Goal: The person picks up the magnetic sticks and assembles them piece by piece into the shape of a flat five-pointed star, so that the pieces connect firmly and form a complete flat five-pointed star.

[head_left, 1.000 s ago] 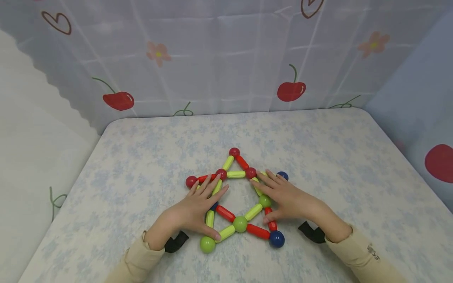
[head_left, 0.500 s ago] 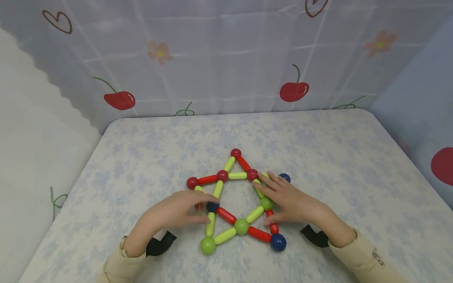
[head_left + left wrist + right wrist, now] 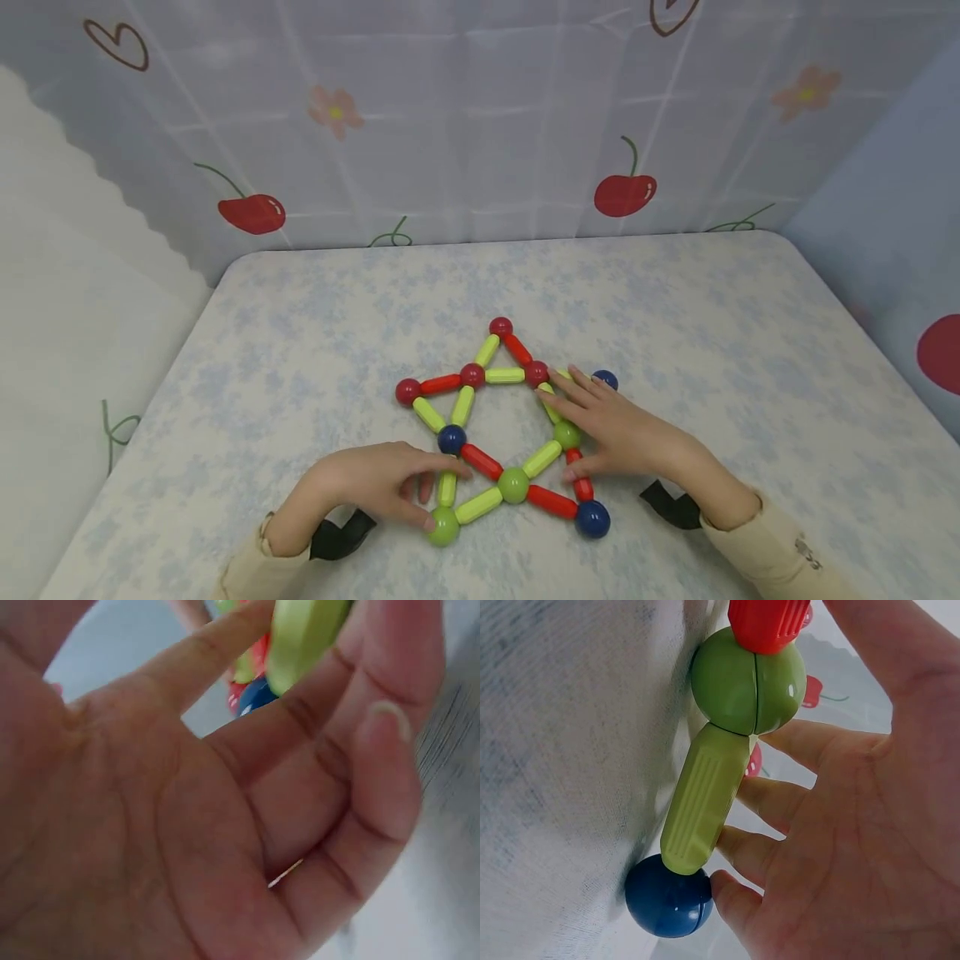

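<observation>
A flat six-pointed star of magnetic rods and balls lies on the table, its green rods (image 3: 478, 505) and red rods (image 3: 552, 502) joined by coloured balls. My left hand (image 3: 378, 483) is at its lower left point, thumb at the green ball (image 3: 443, 527) and index finger reaching over a green rod (image 3: 304, 645). The other left fingers curl loosely under the palm. On the star's right side, my right hand (image 3: 618, 425) lies with straight, spread fingers over the rods. Its fingertips reach a green rod (image 3: 705, 799) and the dark blue ball (image 3: 667, 896), partly hidden in the head view.
The table (image 3: 300, 325) has a pale floral cover. Behind it hangs a curtain (image 3: 465, 125) printed with cherries and flowers. Black straps (image 3: 341, 535) are at both wrists, below the beige sleeves (image 3: 757, 533).
My left hand has lifted off the star's left side, drawn back and come down to the lower left green ball, uncovering the dark blue ball. The right hand stays nearly still.
</observation>
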Available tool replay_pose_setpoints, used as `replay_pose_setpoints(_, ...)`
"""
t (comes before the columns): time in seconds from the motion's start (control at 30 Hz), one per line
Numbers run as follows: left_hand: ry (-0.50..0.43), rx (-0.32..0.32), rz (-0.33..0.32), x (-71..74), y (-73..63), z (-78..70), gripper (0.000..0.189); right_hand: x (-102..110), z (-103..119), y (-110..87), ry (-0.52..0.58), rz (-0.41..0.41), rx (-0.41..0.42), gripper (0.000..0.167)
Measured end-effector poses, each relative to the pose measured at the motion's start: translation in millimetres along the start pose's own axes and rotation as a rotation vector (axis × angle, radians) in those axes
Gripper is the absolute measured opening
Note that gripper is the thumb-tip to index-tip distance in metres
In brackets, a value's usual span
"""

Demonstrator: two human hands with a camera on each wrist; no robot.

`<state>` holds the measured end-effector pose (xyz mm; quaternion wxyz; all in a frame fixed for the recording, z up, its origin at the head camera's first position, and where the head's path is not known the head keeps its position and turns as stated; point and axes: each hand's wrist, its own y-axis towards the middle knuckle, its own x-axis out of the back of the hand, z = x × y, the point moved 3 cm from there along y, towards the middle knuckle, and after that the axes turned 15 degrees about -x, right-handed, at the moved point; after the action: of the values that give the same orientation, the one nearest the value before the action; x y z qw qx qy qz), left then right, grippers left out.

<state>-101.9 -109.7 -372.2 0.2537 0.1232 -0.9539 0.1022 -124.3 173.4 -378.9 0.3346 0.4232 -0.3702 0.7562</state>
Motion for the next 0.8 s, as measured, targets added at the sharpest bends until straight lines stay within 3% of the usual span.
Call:
replay_pose_setpoints(0.13,0.016,-0.051,0.001,-4.3,7.3,-0.5,0.029,0,0,-1.4,-0.007,-0.013,0.004,0.096)
replay_pose_setpoints(0.43,0.115,-0.011,0.02,-8.9,13.2,-3.6,0.031,1,1,-4.0,0.0,-0.026,0.012,0.094)
replay_pose_setpoints(0.8,0.056,-0.011,-0.004,-11.0,10.5,0.3,0.029,-1,2,-3.9,-0.003,-0.034,0.016,0.093)
